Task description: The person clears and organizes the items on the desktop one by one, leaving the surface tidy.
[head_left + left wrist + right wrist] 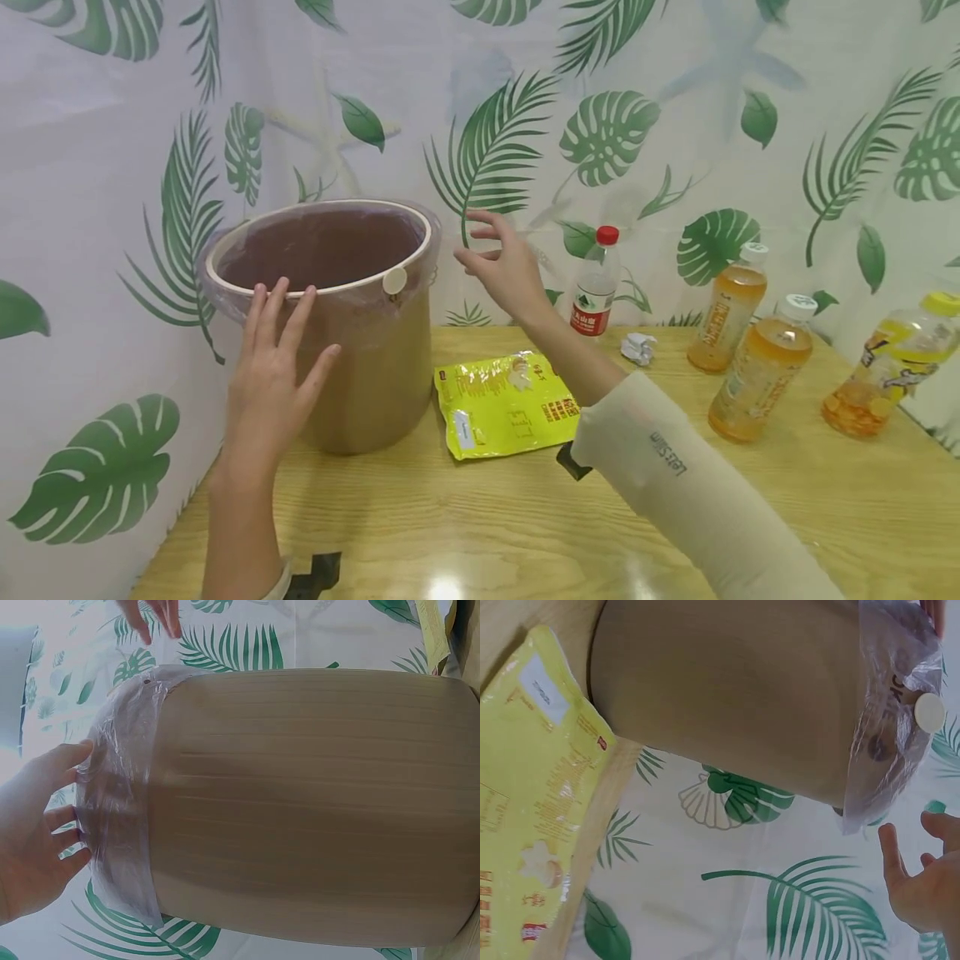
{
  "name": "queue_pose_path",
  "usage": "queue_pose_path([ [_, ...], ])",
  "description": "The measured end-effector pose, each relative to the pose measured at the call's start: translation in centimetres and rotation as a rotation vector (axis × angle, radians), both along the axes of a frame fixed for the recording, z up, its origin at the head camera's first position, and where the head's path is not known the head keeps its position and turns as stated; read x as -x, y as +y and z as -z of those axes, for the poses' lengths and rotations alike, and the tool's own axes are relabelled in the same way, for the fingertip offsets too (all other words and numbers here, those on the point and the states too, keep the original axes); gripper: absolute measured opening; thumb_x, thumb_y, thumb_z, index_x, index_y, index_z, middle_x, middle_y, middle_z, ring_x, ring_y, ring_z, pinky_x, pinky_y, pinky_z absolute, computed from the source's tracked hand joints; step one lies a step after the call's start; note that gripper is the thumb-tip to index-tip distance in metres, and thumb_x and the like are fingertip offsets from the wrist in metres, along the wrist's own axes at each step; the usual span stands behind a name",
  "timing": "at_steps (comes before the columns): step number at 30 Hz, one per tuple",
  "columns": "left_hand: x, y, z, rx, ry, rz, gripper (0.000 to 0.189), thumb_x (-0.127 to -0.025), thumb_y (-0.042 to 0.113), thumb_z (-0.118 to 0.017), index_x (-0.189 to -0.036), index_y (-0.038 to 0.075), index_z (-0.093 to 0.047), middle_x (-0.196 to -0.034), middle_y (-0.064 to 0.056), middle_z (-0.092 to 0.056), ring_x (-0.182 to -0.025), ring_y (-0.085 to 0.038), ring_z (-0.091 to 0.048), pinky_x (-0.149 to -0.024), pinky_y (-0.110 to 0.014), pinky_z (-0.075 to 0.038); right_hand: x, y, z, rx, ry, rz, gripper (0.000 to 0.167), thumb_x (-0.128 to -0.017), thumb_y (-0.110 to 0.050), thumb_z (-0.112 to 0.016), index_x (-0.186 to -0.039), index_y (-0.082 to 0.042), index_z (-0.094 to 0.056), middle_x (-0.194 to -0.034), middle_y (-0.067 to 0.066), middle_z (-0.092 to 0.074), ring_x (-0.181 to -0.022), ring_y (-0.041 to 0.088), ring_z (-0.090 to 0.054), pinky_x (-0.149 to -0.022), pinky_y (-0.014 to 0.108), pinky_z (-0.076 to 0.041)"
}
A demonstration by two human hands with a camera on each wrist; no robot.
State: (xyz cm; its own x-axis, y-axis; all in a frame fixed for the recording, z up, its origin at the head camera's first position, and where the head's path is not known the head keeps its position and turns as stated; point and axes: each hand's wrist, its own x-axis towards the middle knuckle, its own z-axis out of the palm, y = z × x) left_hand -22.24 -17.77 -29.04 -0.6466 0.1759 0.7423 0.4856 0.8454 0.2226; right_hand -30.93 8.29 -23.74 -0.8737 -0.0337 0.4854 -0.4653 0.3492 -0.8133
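Observation:
A brown trash bin (367, 375) stands at the left of the table, lined with a thin clear plastic bag (124, 795) folded over its rim. A cream ring (318, 289) sits round the top, with a round cream tab on it. My left hand (273, 375) touches the near side of the rim, fingers spread and fairly straight. Off the bin's right side, my right hand (502, 262) is raised in the air, fingers loosely bent and holding nothing. The right wrist view shows that hand (922, 881) apart from the bag's edge.
A yellow snack packet (506, 408) lies right of the bin. Behind it stand a red-capped water bottle (594, 287) and a crumpled white paper (637, 348). Two orange drink bottles (761, 375) and a yellow-capped bottle (892, 367) are on the right. A leaf-patterned cloth (480, 150) hangs behind.

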Motion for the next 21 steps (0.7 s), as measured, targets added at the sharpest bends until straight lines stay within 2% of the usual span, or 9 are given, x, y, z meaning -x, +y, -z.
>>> queue_pose_path([
  [8, 0.0, 0.0, 0.0, 0.002, 0.004, -0.002, 0.067, -0.086, 0.021, -0.065, -0.144, 0.014, -0.032, -0.150, -0.009, -0.018, -0.138, -0.023, -0.004, -0.103, -0.049, -0.025, -1.9, 3.0, 3.3, 0.076, -0.064, 0.020, 0.045, -0.087, -0.013, -0.064, -0.130, -0.012, -0.048, -0.117, 0.011, -0.055, -0.087, 0.022, -0.064, -0.075, 0.033, -0.052],
  [14, -0.1, 0.0, 0.0, 0.006, 0.001, -0.002, 0.067, -0.086, 0.021, -0.065, -0.144, 0.013, -0.032, -0.149, -0.011, -0.018, -0.138, -0.022, -0.003, -0.105, -0.048, -0.021, -3.6, 5.0, 7.3, 0.117, -0.139, 0.070, 0.045, -0.088, -0.014, -0.063, -0.130, -0.010, -0.047, -0.119, 0.012, -0.053, -0.098, 0.027, -0.060, -0.079, 0.035, -0.051],
  [21, -0.1, 0.1, 0.0, 0.001, 0.000, -0.005, 0.068, -0.086, 0.021, -0.066, -0.144, 0.015, -0.031, -0.150, -0.009, -0.018, -0.138, -0.022, -0.004, -0.100, -0.053, -0.028, -4.9, 7.3, 12.0, 0.150, -0.296, 0.174, 0.043, -0.090, -0.019, -0.061, -0.129, -0.008, -0.048, -0.125, 0.013, -0.050, -0.105, 0.030, -0.056, -0.082, 0.037, -0.049],
])
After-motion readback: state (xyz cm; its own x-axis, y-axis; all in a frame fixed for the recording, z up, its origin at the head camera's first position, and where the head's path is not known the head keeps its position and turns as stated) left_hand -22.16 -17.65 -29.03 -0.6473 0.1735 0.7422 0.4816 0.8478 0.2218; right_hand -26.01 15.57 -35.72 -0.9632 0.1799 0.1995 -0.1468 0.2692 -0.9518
